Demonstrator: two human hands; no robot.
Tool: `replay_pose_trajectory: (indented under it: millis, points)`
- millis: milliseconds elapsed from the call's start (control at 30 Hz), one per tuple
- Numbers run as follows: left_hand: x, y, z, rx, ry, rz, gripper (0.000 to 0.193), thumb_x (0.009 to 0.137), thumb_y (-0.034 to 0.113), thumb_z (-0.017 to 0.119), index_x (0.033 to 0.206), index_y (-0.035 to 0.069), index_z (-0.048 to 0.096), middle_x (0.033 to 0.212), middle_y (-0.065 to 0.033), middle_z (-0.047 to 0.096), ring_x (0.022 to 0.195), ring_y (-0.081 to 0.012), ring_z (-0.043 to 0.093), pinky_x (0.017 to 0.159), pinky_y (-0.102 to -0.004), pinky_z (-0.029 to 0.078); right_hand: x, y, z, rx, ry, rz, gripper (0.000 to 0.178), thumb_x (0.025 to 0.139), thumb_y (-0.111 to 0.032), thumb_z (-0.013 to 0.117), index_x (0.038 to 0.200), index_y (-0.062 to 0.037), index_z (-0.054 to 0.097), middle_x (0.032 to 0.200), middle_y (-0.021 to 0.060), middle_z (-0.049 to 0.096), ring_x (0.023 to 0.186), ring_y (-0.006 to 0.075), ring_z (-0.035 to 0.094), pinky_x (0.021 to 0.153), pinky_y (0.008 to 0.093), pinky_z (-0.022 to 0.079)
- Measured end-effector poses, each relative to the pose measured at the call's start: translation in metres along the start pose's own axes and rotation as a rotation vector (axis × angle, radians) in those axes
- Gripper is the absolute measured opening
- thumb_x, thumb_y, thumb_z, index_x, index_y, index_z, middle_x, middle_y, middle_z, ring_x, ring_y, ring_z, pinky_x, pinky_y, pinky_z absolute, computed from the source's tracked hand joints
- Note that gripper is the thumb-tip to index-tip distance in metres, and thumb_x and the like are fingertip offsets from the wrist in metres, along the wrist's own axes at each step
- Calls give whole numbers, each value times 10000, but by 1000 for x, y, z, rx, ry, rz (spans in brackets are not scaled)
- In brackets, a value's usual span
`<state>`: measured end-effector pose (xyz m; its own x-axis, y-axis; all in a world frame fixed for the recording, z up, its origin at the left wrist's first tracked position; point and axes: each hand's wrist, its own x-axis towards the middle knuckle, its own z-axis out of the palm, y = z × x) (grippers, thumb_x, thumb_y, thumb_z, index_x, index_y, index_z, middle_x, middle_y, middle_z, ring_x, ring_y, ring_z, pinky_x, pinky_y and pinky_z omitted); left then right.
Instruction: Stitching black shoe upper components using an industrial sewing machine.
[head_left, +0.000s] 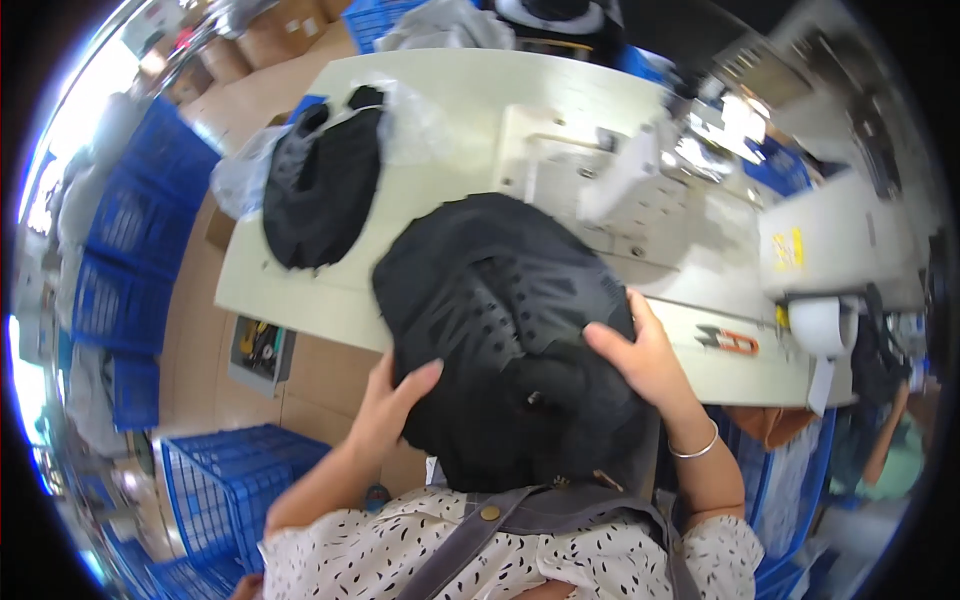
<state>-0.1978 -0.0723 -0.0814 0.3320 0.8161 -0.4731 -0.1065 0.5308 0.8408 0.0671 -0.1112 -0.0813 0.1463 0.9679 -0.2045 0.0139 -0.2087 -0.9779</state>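
A large black fabric piece (500,235) with a moulded panel full of small holes is spread between my hands, over the table's near edge and my lap. My left hand (392,405) grips its left edge, thumb on top and fingers underneath. My right hand (648,352) pinches the right edge, the thumb lying beside the perforated panel. A pile of similar black pieces (335,190) lies on the left of the pale table (450,100), next to clear plastic film.
Beyond the fabric stands a white sewing machine (630,175). Thread snips (735,342) with orange handles lie on the right. An open drawer (262,352) of small tools hangs under the table's left side. Blue crates (220,480) stand around, and another person (905,450) is at the far right.
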Motion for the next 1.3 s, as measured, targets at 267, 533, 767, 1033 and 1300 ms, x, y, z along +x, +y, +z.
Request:
replay_pose_trajectory:
  millis: [267,533,767,1033,1300]
  points:
    - [-9,-76,-9,-87,110,-1,462,861,320,456,1214,21,452,1180,-120,526,1104,-255,494,951,-373,381,-38,31,7,-517,225,-462,621,779,-117,553,1283,79,248,986,245,441,898,387,481,798,367,410]
    - [1,-83,-25,-413,-117,41,722,770,491,533,1291,26,348,1269,-146,440,1180,-311,408,1001,-452,313,-64,23,-95,-924,548,-573,130,738,-56,585,855,-6,562,800,122,554,769,273,550,718,348,441]
    - [-2,-100,11,-559,-641,219,901,649,690,525,1220,-1,425,1126,-149,539,1043,-347,489,954,-453,336,-87,61,-198,-1152,763,-200,179,713,-42,618,859,-20,515,856,130,506,874,312,500,774,382,411]
    - [-1,-133,1,-667,-681,-10,951,625,737,488,1216,-5,425,1081,-156,552,995,-347,503,932,-452,345,-64,70,-193,-1340,805,-341,66,733,-8,539,782,-10,495,810,151,513,831,311,509,728,398,415]
    - [-2,-155,6,-1087,-631,-248,933,604,633,548,1243,-23,368,1099,-182,524,973,-338,519,909,-417,378,-67,36,-200,-1902,452,152,86,702,-102,554,693,-23,584,722,172,591,682,320,594,615,419,474]
